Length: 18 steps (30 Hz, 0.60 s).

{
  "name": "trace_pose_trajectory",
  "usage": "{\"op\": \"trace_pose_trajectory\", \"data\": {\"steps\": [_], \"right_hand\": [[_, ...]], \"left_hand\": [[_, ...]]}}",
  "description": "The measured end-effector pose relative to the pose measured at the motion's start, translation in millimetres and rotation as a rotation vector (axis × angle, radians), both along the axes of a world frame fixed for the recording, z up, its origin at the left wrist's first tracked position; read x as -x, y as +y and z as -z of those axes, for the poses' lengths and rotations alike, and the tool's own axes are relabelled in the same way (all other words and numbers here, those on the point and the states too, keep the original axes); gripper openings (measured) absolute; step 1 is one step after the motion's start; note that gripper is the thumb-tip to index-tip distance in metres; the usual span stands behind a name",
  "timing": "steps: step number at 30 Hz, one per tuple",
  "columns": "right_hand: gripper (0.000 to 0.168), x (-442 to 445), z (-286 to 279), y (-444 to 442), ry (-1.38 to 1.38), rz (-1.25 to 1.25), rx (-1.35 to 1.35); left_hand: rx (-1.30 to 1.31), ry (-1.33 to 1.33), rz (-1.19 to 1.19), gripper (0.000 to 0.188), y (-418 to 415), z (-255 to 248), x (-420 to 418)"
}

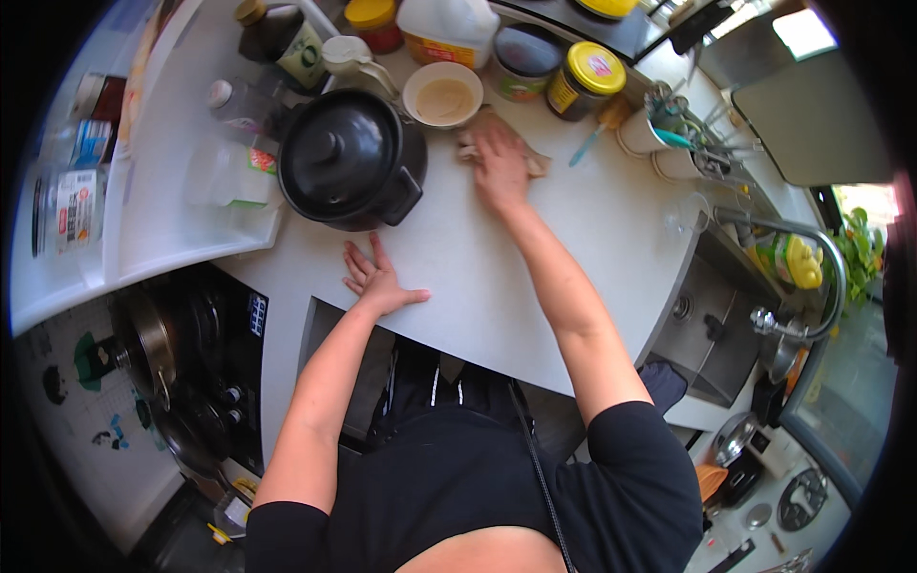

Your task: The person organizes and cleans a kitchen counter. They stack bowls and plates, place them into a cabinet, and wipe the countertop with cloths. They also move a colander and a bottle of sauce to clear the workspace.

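My right hand (501, 163) lies over a folded brown cloth (539, 163) and presses it on the white countertop (473, 265). Part of the cloth is hidden under the palm and fingers. Just beyond it is a cream bowl (443, 94) holding something pale. Fingers apart, my left hand (383, 281) leans on the counter near its front edge and holds nothing. In front of that hand stands a black lidded pot (344, 157), its side handle turned toward me.
Jars and bottles, including a yellow-lidded jar (587, 79), line the back. A small blue-handled brush (598, 136) lies to the right, near utensil holders (641, 132). A clear glass (688, 213) stands by the sink (706, 322). A white shelf (193, 222) and a stove (243, 372) are left.
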State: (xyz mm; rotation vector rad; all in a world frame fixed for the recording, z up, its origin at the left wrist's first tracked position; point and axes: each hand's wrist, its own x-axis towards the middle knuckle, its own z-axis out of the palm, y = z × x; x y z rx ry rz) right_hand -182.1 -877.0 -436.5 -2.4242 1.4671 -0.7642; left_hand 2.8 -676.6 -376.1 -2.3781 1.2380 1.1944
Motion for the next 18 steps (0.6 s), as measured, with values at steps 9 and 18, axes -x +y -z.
{"op": "trace_pose_trajectory", "data": {"steps": [9,18], "right_hand": [[0.048,1,-15,159,-0.146,-0.401,-0.237],[0.032,174,-35,194,-0.072,-0.165,-0.072]], "left_hand": [[0.063,0.034,-0.161,0.135,7,28,-14],[0.083,0.01,-0.158,0.13,9,16,-6]]}}
